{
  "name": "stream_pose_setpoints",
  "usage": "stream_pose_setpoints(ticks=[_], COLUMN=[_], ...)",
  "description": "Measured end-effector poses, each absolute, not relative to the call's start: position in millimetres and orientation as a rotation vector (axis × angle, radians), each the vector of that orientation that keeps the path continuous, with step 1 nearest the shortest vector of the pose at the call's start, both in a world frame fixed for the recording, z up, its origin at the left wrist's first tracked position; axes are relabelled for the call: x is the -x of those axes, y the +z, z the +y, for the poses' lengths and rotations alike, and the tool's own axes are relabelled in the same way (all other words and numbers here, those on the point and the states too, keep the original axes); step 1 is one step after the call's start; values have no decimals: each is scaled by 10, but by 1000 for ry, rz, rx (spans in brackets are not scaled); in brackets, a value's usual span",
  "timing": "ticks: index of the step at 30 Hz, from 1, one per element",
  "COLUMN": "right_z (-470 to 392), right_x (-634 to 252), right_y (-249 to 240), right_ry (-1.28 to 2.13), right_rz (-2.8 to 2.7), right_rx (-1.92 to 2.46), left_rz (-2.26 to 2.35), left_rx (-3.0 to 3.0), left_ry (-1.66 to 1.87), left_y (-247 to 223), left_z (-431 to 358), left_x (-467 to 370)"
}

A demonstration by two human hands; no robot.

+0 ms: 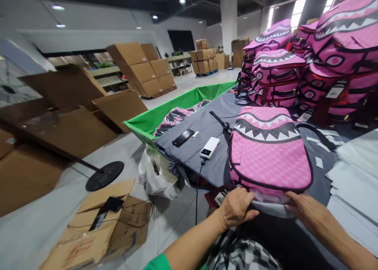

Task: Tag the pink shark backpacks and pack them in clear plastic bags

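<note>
A pink backpack (268, 156) with a printed black-and-white jagged-teeth band lies on the grey cloth-covered table, its near end toward me. A translucent plastic bag (273, 208) shows at that near end, its edge stretched between my two hands. My left hand (238, 208) is closed on the bag's left side, with the thumb pointing inward. At the right corner, my right hand (305, 209) grips the bag, fingers partly hidden beneath it. Dark red tags (215, 196) hang at the table edge beside my left hand.
Left of the backpack lie a white power bank (210, 148) with a cable and a black phone (183, 137). Stacked pink backpacks (277, 77) stand behind. White plastic bags (357, 183) lie right. A green bin (144, 122) and an open carton (126, 222) are left.
</note>
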State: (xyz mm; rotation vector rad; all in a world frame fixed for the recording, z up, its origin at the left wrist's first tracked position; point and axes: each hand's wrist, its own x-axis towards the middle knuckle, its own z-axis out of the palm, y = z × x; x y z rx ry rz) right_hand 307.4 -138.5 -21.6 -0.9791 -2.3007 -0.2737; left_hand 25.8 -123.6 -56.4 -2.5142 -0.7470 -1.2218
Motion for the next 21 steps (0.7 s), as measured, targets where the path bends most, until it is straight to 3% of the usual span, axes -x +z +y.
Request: stream_pose_setpoints(ticks=[9, 13, 17, 21], right_z=[-1327, -1395, -1364, -1228], right_x=[-3257, -3376, -3386, -3316], right_y=[-105, -73, -53, 86], right_ry=[-90, 91, 244, 308], right_rz=[-2265, -2197, -2271, -2514], right_rx=[780, 967, 1030, 875], left_rz=[-1230, -1267, -951, -71], left_rx=[2788, 2906, 2818, 2866], left_ry=[-918, -792, -901, -892], left_y=[-183, -93, -70, 56], left_z=[-1267, -1239, -1115, -862], left_x=[-240, -230, -197, -173])
